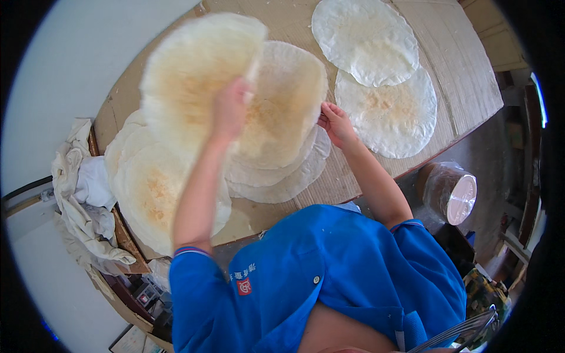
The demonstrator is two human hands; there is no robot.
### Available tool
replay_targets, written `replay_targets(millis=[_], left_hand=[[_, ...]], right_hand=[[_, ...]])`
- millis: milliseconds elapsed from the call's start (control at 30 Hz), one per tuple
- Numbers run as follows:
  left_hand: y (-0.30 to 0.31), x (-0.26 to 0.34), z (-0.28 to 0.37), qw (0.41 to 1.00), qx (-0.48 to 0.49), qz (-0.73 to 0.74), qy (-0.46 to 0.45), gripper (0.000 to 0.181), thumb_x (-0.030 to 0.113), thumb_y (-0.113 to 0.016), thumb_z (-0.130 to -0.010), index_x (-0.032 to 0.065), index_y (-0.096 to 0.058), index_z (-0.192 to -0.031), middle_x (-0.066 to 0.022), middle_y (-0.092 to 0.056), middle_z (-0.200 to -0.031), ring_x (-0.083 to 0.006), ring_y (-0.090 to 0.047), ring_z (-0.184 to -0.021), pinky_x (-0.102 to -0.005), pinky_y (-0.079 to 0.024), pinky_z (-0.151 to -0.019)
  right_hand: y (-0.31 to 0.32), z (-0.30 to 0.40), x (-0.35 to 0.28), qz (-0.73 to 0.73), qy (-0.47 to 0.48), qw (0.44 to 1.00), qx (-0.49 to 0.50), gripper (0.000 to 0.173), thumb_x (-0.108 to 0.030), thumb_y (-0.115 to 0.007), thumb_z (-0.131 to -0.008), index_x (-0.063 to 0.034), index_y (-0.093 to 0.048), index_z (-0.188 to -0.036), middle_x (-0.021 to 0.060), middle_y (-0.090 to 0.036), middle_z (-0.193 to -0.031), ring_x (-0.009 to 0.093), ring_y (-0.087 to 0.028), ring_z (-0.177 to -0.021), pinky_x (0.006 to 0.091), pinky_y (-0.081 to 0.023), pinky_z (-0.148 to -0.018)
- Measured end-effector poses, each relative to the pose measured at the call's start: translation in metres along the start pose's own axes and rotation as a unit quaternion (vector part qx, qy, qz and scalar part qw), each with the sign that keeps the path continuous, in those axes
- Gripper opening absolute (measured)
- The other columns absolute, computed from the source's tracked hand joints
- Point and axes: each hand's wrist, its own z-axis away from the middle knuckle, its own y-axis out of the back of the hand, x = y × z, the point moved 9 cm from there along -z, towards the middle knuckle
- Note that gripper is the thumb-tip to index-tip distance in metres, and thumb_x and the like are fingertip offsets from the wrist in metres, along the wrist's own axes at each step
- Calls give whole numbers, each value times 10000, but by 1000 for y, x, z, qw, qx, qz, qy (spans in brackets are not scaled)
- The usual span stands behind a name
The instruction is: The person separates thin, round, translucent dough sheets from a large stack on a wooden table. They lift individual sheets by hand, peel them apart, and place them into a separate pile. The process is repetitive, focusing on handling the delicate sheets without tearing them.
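My left hand, blurred by motion, grips the right edge of a large thin round flatbread with a browned middle, lifted over the table. With its fingertips my right hand pinches the right edge of another round flatbread. Beneath that one lie several more overlapping sheets. A further stack of pale flatbreads sits at the lower left, partly hidden by my left forearm. At the upper right, one flatbread overlaps another.
Cardboard sheets cover the table, whose edge runs close to my body. Crumpled cream cloth hangs at the left end beside the wall. On the floor at right stands a round container wrapped in clear plastic.
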Motion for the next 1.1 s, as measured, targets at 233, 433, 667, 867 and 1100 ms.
replay_targets(millis=[233, 433, 667, 867, 1100], left_hand=[[-117, -8, 31, 993, -30, -8, 116, 281, 258, -614, -732, -5, -554, -813, -191, -584, -750, -341, -570, -753, -384, -441, -656], [29, -115, -21, 987, 46, -25, 151, 296, 253, -571, -786, -1, -569, -939, -140, -614, -824, -226, -589, -773, -335, -453, -694], [84, 102, -46, 950, -48, -300, -67, 204, 121, -438, -816, 23, -568, -938, -169, -596, -780, -263, -594, -747, -346, -448, -653], [-91, 18, 48, 991, -128, -24, 10, 102, 74, -515, -716, 3, -538, -787, -192, -582, -743, -337, -572, -730, -407, -444, -642], [-75, -53, 8, 947, -139, -285, 54, 127, 42, -526, -662, 37, -581, -776, -193, -579, -739, -349, -568, -718, -437, -444, -607]], right_hand=[[-16, -9, -6, 69, 36, 996, 30, 189, -215, -474, -875, -46, -554, -898, 6, -578, -806, 104, -557, -717, 259, -472, -678], [44, -2, 12, 57, 1, 992, 116, 195, -220, -429, -891, -57, -532, -924, 7, -572, -782, 99, -541, -696, 270, -466, -641], [29, 25, 15, 101, -101, 986, 81, 177, -150, -472, -862, -32, -515, -986, 58, -589, -929, 148, -586, -812, 302, -492, -700], [-28, 8, 2, 131, -21, 991, -21, 237, -151, -494, -850, -13, -497, -1042, 71, -582, -964, 158, -584, -826, 310, -492, -730], [-6, 13, 52, -9, -139, 990, 9, 351, -268, -417, -893, 2, -424, -1117, 125, -526, -1071, 192, -535, -963, 330, -465, -796]])
